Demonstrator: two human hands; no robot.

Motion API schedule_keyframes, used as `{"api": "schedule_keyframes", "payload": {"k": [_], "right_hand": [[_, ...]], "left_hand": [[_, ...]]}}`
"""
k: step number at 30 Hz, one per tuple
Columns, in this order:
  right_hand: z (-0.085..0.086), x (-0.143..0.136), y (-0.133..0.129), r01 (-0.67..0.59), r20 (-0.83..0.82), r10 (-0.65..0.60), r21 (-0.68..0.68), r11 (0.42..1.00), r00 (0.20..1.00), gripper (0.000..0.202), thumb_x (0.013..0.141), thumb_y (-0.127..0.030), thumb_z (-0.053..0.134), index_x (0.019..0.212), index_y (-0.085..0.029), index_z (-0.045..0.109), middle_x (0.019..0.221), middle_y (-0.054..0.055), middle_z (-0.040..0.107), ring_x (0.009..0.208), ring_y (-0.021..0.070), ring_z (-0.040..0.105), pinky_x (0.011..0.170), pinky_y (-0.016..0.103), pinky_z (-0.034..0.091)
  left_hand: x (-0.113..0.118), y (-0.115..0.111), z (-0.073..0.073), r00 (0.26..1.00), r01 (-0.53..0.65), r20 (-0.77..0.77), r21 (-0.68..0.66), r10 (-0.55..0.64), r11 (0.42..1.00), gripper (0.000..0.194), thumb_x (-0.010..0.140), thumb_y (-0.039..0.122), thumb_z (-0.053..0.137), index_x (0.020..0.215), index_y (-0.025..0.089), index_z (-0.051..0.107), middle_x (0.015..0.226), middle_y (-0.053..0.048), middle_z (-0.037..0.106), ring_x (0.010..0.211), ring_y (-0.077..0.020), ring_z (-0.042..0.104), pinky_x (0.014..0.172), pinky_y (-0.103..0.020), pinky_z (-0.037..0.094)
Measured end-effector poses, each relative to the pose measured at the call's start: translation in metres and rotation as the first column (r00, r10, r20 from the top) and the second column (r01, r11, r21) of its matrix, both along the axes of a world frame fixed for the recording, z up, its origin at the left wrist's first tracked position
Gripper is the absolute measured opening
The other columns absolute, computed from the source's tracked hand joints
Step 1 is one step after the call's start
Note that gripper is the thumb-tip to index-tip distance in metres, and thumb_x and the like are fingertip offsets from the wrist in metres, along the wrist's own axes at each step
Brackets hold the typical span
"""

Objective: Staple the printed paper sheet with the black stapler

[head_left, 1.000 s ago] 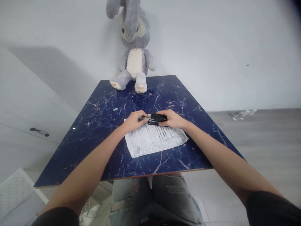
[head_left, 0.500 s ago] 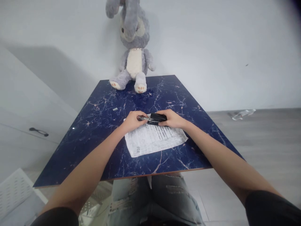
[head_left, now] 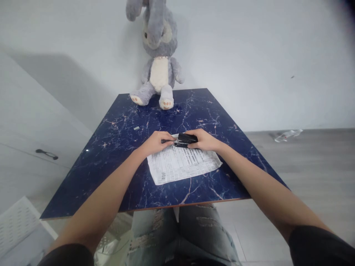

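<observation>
A black stapler [head_left: 187, 138] lies over the far edge of a printed paper sheet [head_left: 177, 170]. My right hand [head_left: 202, 139] is closed around its right end, thumb below and fingers over the top. From the stapler's left end sticks out a short metal slide with a dark tip. My left hand [head_left: 160, 142] pinches this slide, and its fingers cover most of it. The two hands face each other, a small gap apart.
A blue marbled table [head_left: 100, 177] carries the sheet. At its back a grey plush rabbit [head_left: 159, 74] sits against the wall. Left of the paper lies a small greyish strip [head_left: 136, 128]. A clear plastic item [head_left: 287, 135] is on the floor at right.
The left fingers have closed further over the metal slide, hiding more of it, and sit slightly nearer the stapler body. The right hand keeps its hold.
</observation>
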State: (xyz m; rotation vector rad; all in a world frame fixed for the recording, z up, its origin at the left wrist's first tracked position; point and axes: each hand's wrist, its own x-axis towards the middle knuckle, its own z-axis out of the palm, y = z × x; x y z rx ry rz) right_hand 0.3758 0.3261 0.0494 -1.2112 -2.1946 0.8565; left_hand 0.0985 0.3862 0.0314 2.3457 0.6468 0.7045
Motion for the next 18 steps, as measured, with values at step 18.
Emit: {"api": "schedule_keyframes", "payload": {"k": [18], "right_hand": [[0.005,0.002,-0.002,0.007,-0.108,-0.018,-0.101,0.995,0.994,0.024,0.072,-0.025,0.072,0.095,-0.018,0.075,0.087,0.000,0.069,0.082,0.0200,0.062,0.075,0.030,0.044]], "left_hand": [[-0.011,0.003,0.005,0.996,0.048,0.086,-0.282,-0.025,0.958,0.035,0.083,0.028,0.083,0.118,0.024,0.080,0.118,-0.010,0.080,0.110,-0.0243,0.076,0.105,-0.045,0.057]]}}
